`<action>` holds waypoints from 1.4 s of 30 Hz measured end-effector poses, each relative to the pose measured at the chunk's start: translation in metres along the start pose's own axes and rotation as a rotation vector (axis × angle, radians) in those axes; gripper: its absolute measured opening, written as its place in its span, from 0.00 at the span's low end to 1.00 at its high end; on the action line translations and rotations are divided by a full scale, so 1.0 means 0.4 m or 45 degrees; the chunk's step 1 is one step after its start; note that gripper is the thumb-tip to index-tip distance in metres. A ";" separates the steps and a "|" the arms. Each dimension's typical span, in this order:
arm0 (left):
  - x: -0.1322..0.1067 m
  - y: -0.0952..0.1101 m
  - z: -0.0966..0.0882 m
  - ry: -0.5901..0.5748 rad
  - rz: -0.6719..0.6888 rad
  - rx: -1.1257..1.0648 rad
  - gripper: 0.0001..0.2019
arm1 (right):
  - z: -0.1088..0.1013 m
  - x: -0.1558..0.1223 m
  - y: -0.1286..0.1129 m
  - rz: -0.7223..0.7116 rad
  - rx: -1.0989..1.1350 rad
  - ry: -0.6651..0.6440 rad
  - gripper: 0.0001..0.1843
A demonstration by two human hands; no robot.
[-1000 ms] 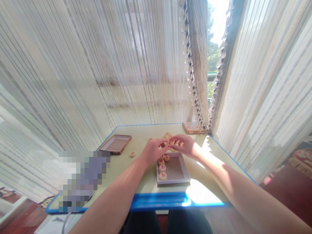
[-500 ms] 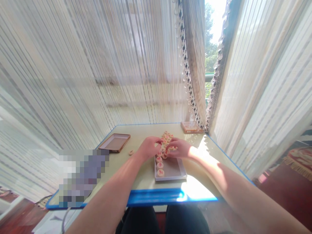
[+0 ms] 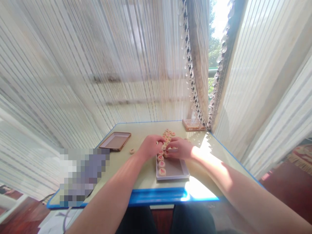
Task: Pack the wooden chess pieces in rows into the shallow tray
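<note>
Round cream Chinese chess pieces with red characters lie in a loose pile (image 3: 168,133) on the table, just past my hands. Below them is a shallow open box (image 3: 174,167) with a grey floor. A column of pieces (image 3: 162,164) runs along its left wall. My left hand (image 3: 153,146) is over the box's far left corner, fingers curled in at the pile; what they hold is hidden. My right hand (image 3: 180,148) reaches over the far right part, its fingertips closed at a Chinese chess piece (image 3: 166,153) beside the column.
A brown-rimmed box lid (image 3: 115,141) lies at the far left, with a single loose piece (image 3: 132,151) nearer me. A flat box (image 3: 193,124) sits at the back right corner. A blurred-out object (image 3: 85,177) covers the left front. Blue edging (image 3: 158,196) borders the table (image 3: 146,182).
The view has shifted slightly. My right hand has edged a little over the box, and its fingers are more bent at the second column. My left hand stays nearly in place.
</note>
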State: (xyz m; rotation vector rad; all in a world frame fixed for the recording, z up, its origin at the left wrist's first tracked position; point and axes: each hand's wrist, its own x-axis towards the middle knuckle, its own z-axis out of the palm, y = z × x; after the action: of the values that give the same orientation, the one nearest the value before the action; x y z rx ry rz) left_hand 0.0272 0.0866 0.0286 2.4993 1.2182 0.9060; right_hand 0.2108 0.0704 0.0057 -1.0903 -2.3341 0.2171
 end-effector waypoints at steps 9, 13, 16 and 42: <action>0.002 -0.006 -0.002 -0.040 0.048 0.035 0.13 | -0.015 -0.005 -0.021 -0.075 -0.053 -0.039 0.09; 0.001 -0.004 -0.003 -0.032 0.041 0.070 0.14 | -0.015 -0.005 -0.031 -0.077 -0.063 -0.049 0.08; -0.001 -0.004 -0.004 -0.019 0.020 0.082 0.14 | -0.011 -0.004 -0.031 -0.060 -0.067 -0.061 0.09; -0.001 -0.013 -0.002 -0.032 0.086 0.101 0.14 | -0.001 0.002 -0.030 -0.017 -0.110 -0.039 0.05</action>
State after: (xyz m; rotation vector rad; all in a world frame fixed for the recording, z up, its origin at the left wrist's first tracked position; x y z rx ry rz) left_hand 0.0231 0.0895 0.0266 2.6205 1.1905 0.8548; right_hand 0.2028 0.0631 0.0107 -1.1194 -2.3969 0.1302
